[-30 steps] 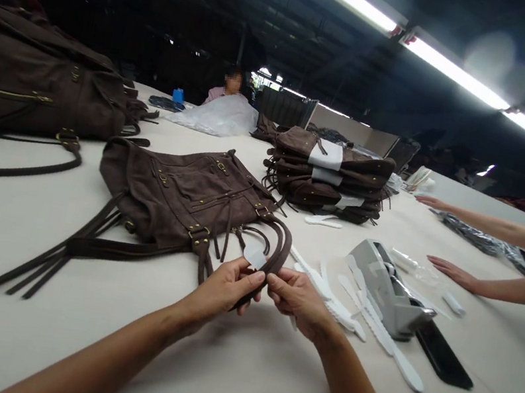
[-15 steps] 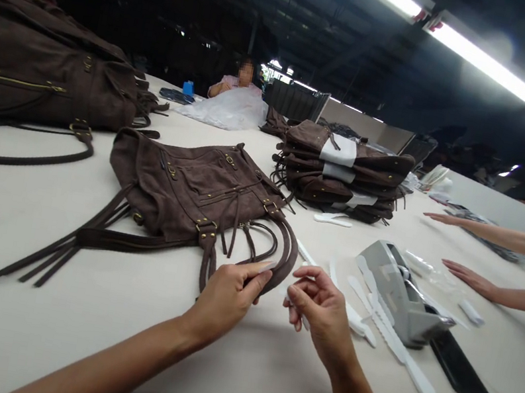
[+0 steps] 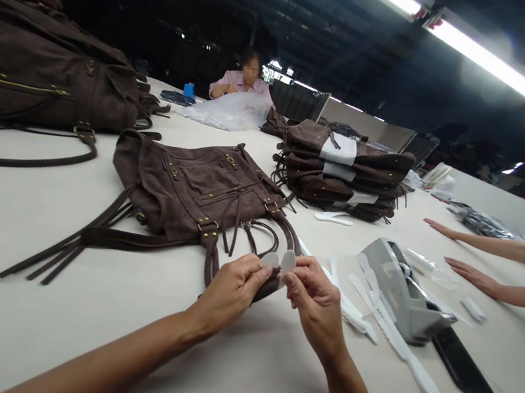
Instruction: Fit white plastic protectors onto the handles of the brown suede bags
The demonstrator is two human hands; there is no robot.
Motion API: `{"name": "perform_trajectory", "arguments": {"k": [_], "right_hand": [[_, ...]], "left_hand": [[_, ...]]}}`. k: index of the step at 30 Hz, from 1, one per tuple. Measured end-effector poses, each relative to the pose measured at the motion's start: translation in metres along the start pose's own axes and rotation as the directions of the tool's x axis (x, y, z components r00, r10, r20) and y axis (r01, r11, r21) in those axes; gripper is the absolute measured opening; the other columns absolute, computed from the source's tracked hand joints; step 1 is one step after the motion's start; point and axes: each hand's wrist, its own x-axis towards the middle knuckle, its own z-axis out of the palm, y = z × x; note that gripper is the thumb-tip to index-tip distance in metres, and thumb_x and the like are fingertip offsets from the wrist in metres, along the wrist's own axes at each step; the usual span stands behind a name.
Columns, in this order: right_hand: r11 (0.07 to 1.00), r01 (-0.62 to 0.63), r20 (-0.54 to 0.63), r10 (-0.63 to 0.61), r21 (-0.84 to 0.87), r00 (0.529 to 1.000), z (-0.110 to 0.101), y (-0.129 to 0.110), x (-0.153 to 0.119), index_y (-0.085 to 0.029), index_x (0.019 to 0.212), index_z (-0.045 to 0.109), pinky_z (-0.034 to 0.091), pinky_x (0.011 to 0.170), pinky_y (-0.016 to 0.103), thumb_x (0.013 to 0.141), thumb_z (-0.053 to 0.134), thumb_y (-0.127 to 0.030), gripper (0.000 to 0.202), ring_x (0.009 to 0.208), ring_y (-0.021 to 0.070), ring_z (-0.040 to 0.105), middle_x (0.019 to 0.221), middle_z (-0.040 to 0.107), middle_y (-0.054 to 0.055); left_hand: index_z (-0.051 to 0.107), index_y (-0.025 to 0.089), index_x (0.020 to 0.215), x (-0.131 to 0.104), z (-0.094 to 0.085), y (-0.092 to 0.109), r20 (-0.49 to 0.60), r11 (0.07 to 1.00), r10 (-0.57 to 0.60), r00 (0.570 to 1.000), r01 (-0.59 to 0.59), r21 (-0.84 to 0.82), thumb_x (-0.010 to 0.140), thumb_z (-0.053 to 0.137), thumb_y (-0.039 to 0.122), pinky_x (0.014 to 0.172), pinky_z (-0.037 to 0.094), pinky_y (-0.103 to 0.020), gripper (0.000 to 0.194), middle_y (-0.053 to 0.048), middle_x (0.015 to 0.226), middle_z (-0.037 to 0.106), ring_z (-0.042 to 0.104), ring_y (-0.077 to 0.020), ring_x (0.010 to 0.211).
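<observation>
A dark brown handbag (image 3: 193,188) lies on the pale table, its handles curving toward me. My left hand (image 3: 230,292) pinches the rounded end of a white plastic strip (image 3: 270,259) in front of the handles. Close beside it, my right hand (image 3: 318,303) pinches another rounded white end (image 3: 288,260), upright between thumb and fingers. The two ends nearly meet; whether they belong to one strip is hidden by my fingers. Part of the brown handle shows just behind and below both hands.
White notched plastic strips (image 3: 391,332) lie right of my hands by a grey tape dispenser (image 3: 392,278). Stacked brown bags (image 3: 341,173) stand behind, and a larger bag (image 3: 36,71) sits left. A co-worker's hands (image 3: 473,279) rest at right; another person (image 3: 246,83) sits far back.
My right hand has moved left toward my left hand. The two rounded white ends now stand close together, where before the hands were apart.
</observation>
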Motion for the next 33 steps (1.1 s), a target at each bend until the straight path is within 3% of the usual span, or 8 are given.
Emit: {"name": "perform_trajectory", "arguments": {"k": [3, 5, 8, 12, 18, 24, 29, 33], "right_hand": [[0.988, -0.127, 0.011, 0.126, 0.092, 0.992, 0.008, -0.001, -0.003, -0.019, 0.090, 0.071, 0.043, 0.042, 0.019, 0.085, 0.068, -0.034, 0.016, 0.048, 0.0068, 0.051, 0.070, 0.062, 0.000], [0.963, -0.234, 0.010, 0.234, 0.132, 0.972, 0.011, 0.000, -0.005, -0.018, 0.092, 0.069, 0.043, 0.040, 0.019, 0.082, 0.070, -0.037, 0.022, 0.046, 0.0078, 0.052, 0.062, 0.061, -0.002], [0.933, -0.331, 0.005, 0.334, 0.142, 0.943, 0.014, 0.001, -0.007, -0.015, 0.083, 0.067, 0.044, 0.038, 0.019, 0.079, 0.072, -0.043, 0.029, 0.041, 0.0087, 0.053, 0.058, 0.064, 0.000], [0.894, -0.408, 0.021, 0.412, 0.182, 0.911, 0.014, 0.000, -0.008, -0.015, 0.076, 0.063, 0.043, 0.035, 0.019, 0.077, 0.072, -0.048, 0.034, 0.037, 0.0091, 0.052, 0.055, 0.065, 0.001], [0.847, -0.453, 0.087, 0.447, 0.277, 0.890, 0.013, 0.001, -0.007, -0.015, 0.070, 0.058, 0.039, 0.035, 0.016, 0.077, 0.072, -0.045, 0.033, 0.037, 0.0079, 0.052, 0.054, 0.066, 0.002], [0.811, -0.488, 0.138, 0.470, 0.323, 0.872, 0.011, 0.001, -0.006, -0.015, 0.071, 0.058, 0.036, 0.034, 0.015, 0.077, 0.072, -0.044, 0.032, 0.037, 0.0074, 0.051, 0.055, 0.067, 0.002], [0.813, -0.465, 0.144, 0.444, 0.349, 0.884, 0.010, 0.001, -0.006, -0.014, 0.077, 0.063, 0.037, 0.037, 0.015, 0.076, 0.073, -0.046, 0.034, 0.039, 0.0068, 0.051, 0.058, 0.067, 0.002], [0.807, -0.481, 0.125, 0.468, 0.343, 0.875, 0.009, 0.003, -0.008, -0.013, 0.083, 0.066, 0.036, 0.036, 0.015, 0.075, 0.074, -0.045, 0.035, 0.038, 0.0063, 0.050, 0.055, 0.065, 0.001]], "left_hand": [[0.066, 0.016, 0.072, -0.001, 0.000, -0.001, -0.028, 0.996, 0.087, 0.996, -0.087, 0.019, 0.093, 0.048, 0.034, 0.071, 0.042, -0.024, 0.033, -0.002, 0.077, 0.059, 0.056, -0.0141, 0.075], [0.067, 0.017, 0.076, -0.002, 0.000, -0.001, -0.043, 0.998, 0.067, 0.997, -0.066, 0.003, 0.092, 0.050, 0.032, 0.068, 0.043, -0.023, 0.028, -0.001, 0.076, 0.061, 0.056, -0.0135, 0.072], [0.071, 0.018, 0.086, -0.004, 0.002, -0.002, -0.058, 1.000, 0.016, 0.998, -0.017, -0.006, 0.091, 0.053, 0.030, 0.066, 0.044, -0.022, 0.022, 0.000, 0.076, 0.066, 0.059, -0.0134, 0.070], [0.072, 0.018, 0.099, -0.006, 0.006, -0.004, -0.105, 0.998, 0.052, 0.993, -0.049, 0.032, 0.089, 0.056, 0.026, 0.073, 0.048, -0.022, 0.020, -0.001, 0.091, 0.073, 0.066, -0.0162, 0.081], [0.069, 0.018, 0.108, -0.008, 0.008, -0.007, -0.153, 0.984, 0.123, 0.981, -0.101, 0.145, 0.089, 0.057, 0.025, 0.074, 0.051, -0.022, 0.023, -0.003, 0.098, 0.075, 0.069, -0.0164, 0.084], [0.066, 0.016, 0.115, -0.009, 0.008, -0.010, -0.126, 0.928, 0.292, 0.948, -0.249, 0.277, 0.092, 0.054, 0.020, 0.089, 0.051, -0.024, 0.027, -0.006, 0.109, 0.073, 0.069, -0.0177, 0.098], [0.063, 0.019, 0.121, -0.010, 0.008, -0.014, -0.092, 0.922, 0.289, 0.953, -0.251, 0.294, 0.091, 0.053, 0.017, 0.081, 0.054, -0.024, 0.032, -0.005, 0.106, 0.074, 0.071, -0.0170, 0.089], [0.063, 0.018, 0.120, -0.011, 0.008, -0.012, -0.103, 0.936, 0.269, 0.958, -0.235, 0.262, 0.091, 0.053, 0.017, 0.086, 0.053, -0.025, 0.030, -0.005, 0.110, 0.072, 0.070, -0.0176, 0.095]]}}
